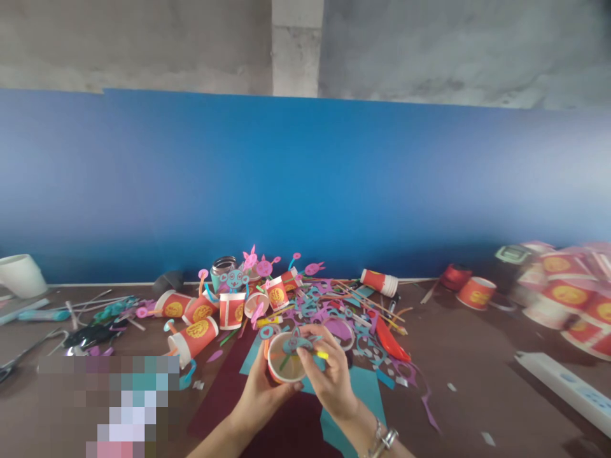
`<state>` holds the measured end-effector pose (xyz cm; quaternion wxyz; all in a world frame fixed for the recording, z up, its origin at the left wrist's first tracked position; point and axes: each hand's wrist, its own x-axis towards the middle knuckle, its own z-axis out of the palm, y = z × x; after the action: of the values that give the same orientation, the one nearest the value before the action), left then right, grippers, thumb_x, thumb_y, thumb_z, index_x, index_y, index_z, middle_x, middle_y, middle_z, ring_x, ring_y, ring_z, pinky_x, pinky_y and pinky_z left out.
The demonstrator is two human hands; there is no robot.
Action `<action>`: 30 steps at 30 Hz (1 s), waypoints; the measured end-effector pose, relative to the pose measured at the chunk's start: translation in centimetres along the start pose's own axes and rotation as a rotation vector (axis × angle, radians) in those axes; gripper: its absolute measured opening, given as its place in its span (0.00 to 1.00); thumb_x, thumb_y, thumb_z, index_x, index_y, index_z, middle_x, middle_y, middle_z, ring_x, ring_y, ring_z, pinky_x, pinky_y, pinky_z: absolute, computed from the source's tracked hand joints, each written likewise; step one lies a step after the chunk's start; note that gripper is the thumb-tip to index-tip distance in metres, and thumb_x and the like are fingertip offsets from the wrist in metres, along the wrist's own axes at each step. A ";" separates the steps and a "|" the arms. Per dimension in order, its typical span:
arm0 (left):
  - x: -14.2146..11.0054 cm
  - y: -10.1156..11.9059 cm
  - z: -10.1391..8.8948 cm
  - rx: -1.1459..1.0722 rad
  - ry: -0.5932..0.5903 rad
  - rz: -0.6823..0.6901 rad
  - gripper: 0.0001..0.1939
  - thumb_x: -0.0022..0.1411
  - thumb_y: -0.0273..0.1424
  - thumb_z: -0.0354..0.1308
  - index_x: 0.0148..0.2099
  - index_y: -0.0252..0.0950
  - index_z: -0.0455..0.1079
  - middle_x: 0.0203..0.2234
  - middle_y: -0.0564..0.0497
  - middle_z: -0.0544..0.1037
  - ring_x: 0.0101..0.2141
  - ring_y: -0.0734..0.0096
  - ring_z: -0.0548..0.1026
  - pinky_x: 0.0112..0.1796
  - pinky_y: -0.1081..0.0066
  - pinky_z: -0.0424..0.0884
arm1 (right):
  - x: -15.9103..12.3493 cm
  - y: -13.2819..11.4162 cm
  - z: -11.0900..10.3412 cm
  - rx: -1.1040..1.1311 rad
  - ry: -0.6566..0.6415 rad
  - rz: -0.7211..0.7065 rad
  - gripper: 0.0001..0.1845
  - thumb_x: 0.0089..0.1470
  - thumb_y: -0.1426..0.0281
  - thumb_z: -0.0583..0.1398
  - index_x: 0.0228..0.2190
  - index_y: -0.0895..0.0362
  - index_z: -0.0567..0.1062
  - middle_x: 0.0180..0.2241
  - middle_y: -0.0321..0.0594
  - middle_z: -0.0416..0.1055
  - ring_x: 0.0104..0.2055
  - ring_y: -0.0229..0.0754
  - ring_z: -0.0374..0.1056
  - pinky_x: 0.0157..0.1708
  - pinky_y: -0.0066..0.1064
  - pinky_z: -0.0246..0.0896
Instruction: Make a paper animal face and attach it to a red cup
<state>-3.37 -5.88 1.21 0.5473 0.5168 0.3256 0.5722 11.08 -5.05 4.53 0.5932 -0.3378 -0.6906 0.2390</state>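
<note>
Low in the middle of the head view, my left hand (260,387) is wrapped round a paper cup (292,371), its open mouth tilted toward me. A blue-grey paper animal-face cutout (294,343) is pinched in my right hand (331,372) over the cup's far rim. Whether the cutout is fixed to the cup I cannot tell. A small yellow piece (322,355) shows by my right fingers. Beside the cup's left rim is a round blue paper disc (267,333). Beneath both hands lie light-blue paper sheets (356,397) and a dark red sheet (222,397).
Behind my hands spread paper scraps (329,305) and several decorated red cups (231,312). Stacked cups (379,282) lie further back, near a blue partition (305,191). A bag of red cups (568,292) and a white power strip (568,385) are rightward; scissors (33,353) lie left.
</note>
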 end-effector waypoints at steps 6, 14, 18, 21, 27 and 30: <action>0.7 -0.1 -0.5 0.047 0.102 -0.053 0.37 0.45 0.35 0.67 0.56 0.34 0.58 0.50 0.38 0.71 0.51 0.51 0.69 0.51 0.58 0.63 | 0.1 1.2 0.0 0.152 0.035 0.249 0.18 0.56 0.65 0.55 0.48 0.55 0.67 0.42 0.45 0.70 0.41 0.43 0.68 0.41 0.34 0.66; 1.0 -0.9 -0.4 0.046 0.074 0.004 0.37 0.46 0.38 0.66 0.56 0.33 0.58 0.48 0.38 0.72 0.48 0.51 0.71 0.49 0.57 0.64 | 0.6 2.1 0.4 0.117 0.056 0.298 0.13 0.55 0.61 0.56 0.29 0.58 0.72 0.27 0.37 0.67 0.28 0.37 0.62 0.27 0.26 0.59; 0.6 -1.0 0.2 0.007 0.104 0.039 0.45 0.42 0.38 0.69 0.60 0.34 0.52 0.51 0.37 0.69 0.51 0.49 0.68 0.50 0.58 0.63 | 0.8 2.4 0.3 0.134 0.041 0.336 0.14 0.54 0.60 0.57 0.27 0.58 0.72 0.24 0.36 0.65 0.26 0.36 0.59 0.26 0.25 0.56; 0.4 -1.1 0.4 -0.022 0.094 0.021 0.51 0.40 0.38 0.70 0.62 0.36 0.47 0.53 0.36 0.66 0.52 0.48 0.66 0.49 0.59 0.64 | 0.9 2.5 0.2 0.164 0.029 0.359 0.15 0.52 0.59 0.58 0.25 0.59 0.72 0.21 0.34 0.63 0.24 0.35 0.58 0.24 0.25 0.55; 0.5 -1.1 0.2 -0.006 0.096 0.006 0.53 0.40 0.40 0.69 0.63 0.36 0.45 0.53 0.37 0.66 0.52 0.47 0.66 0.49 0.57 0.64 | 1.0 3.1 0.2 0.195 0.027 0.419 0.17 0.51 0.57 0.58 0.25 0.59 0.73 0.19 0.34 0.63 0.22 0.35 0.56 0.20 0.25 0.52; 0.6 -1.1 0.0 -0.003 0.070 -0.006 0.51 0.42 0.38 0.69 0.63 0.36 0.45 0.53 0.37 0.67 0.52 0.49 0.67 0.49 0.57 0.64 | 0.9 3.4 0.3 0.213 0.050 0.412 0.18 0.51 0.57 0.58 0.26 0.60 0.75 0.22 0.38 0.68 0.25 0.38 0.62 0.22 0.26 0.57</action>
<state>-2.96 -5.11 0.31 0.5381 0.4948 0.3454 0.5886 11.32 -2.07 2.56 0.5812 -0.4128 -0.5629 0.4182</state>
